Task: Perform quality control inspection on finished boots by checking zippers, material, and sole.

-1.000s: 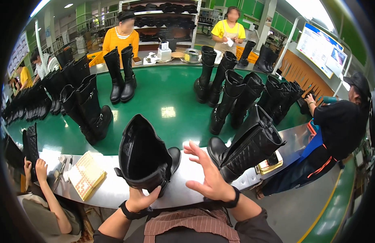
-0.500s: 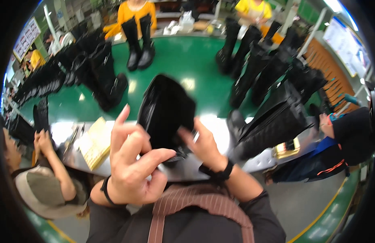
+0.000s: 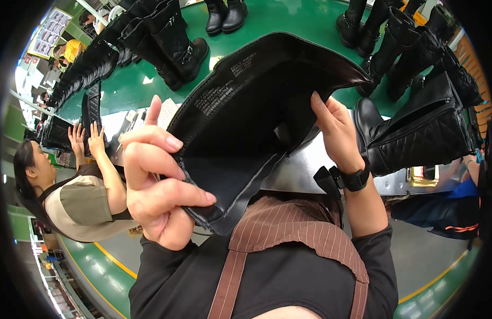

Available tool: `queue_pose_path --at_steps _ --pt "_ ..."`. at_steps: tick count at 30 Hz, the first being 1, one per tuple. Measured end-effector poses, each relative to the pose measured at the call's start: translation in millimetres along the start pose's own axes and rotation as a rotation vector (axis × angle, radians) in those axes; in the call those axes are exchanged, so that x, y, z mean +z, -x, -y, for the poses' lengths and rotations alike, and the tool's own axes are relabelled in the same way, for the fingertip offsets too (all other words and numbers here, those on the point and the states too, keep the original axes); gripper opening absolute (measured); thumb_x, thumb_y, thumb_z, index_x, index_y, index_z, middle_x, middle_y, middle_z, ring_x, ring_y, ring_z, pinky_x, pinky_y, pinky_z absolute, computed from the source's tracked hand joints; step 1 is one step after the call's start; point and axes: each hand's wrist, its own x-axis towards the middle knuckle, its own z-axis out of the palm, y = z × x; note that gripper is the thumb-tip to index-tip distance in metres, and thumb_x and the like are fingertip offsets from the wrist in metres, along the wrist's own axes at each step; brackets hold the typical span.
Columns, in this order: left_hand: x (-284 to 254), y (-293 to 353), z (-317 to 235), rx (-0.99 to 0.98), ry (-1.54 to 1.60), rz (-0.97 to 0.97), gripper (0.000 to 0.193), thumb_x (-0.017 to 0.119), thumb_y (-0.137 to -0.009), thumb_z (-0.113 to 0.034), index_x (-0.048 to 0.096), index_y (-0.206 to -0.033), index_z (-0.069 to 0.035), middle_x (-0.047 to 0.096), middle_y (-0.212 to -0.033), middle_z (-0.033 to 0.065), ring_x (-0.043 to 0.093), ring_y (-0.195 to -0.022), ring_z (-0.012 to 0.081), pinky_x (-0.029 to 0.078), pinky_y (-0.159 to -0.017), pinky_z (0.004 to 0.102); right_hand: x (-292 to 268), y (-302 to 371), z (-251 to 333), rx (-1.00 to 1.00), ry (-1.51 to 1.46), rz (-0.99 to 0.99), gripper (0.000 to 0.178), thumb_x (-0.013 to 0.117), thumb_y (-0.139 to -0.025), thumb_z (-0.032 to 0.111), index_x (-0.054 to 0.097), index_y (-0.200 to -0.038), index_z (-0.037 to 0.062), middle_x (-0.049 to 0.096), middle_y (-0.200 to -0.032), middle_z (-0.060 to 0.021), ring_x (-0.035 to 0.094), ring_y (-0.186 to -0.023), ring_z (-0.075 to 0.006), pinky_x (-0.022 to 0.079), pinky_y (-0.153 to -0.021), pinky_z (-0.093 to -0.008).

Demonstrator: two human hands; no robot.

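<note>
Head view: both hands on one black boot (image 3: 256, 122), shaft mouth opened wide toward the camera, held up close in front of the chest at mid-frame. Left hand (image 3: 163, 189) pinches the lower-left rim, fingers curled over the edge, one finger standing up free. Right hand (image 3: 336, 127) has the right side of the rim, thumb on the inner face, other fingers mostly hidden behind the leather. Dark lining shows, small pale printing near the upper-left edge; foot of that boot is out of sight. Black wristband (image 3: 356, 181) on the right wrist, brown pinstriped apron (image 3: 293, 223) below the boot. Behind and under it runs the metal strip (image 3: 301, 173) of the bench, green tabletop (image 3: 293, 21) beyond. Just right of the right hand, a quilted boot (image 3: 421, 127) leans over, side opening undone; yellowish pad (image 3: 424, 178) near it, partly covered. Upper left: buckled boots (image 3: 169, 45) upright on the green, long row of boots (image 3: 89, 80) further left. Top centre: a pair of boots (image 3: 216, 18), tops cut off by the frame. More boots (image 3: 392, 40) upper right. Left side: co-worker (image 3: 81, 196), both hands raised and spread beside a dark shaft (image 3: 91, 109); contact there I can't tell.
</note>
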Motion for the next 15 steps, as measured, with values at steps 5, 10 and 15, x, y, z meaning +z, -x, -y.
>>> queue_pose_path --at_steps 5,10,15 --pt "9 -9 -1 -0.126 -0.033 -0.029 0.019 0.053 -0.044 -0.012 0.066 -0.058 -0.012 0.042 -0.083 0.0063 0.046 -0.092 0.0281 0.024 -0.111 0.0626 1 -5 1 -0.025 -0.016 0.001 0.033 0.051 -0.101 0.029 0.061 -0.115 0.0007 0.063 -0.107 0.0022 0.054 -0.099 -0.0052 0.041 -0.091 -0.0225" --pt "20 -23 -5 -0.079 -0.04 0.035 0.021 0.054 -0.044 -0.011 0.066 -0.061 -0.012 0.045 -0.088 0.008 0.045 -0.091 0.029 0.043 -0.082 0.0399 16 -9 9 -0.245 -0.137 -0.028 0.029 0.056 -0.099 0.021 0.061 -0.118 -0.0002 0.064 -0.109 0.0002 0.055 -0.1 -0.0071 0.043 -0.091 -0.0242" --pt "25 -30 -5 -0.041 0.006 0.083 0.022 0.053 -0.043 -0.012 0.066 -0.06 -0.011 0.044 -0.086 0.0079 0.045 -0.089 0.0291 0.043 -0.082 0.0396 23 -17 23 -0.18 0.002 -0.068 0.029 0.064 -0.093 0.021 0.064 -0.113 -0.0007 0.067 -0.104 -0.0035 0.059 -0.094 -0.0103 0.048 -0.084 -0.0259"
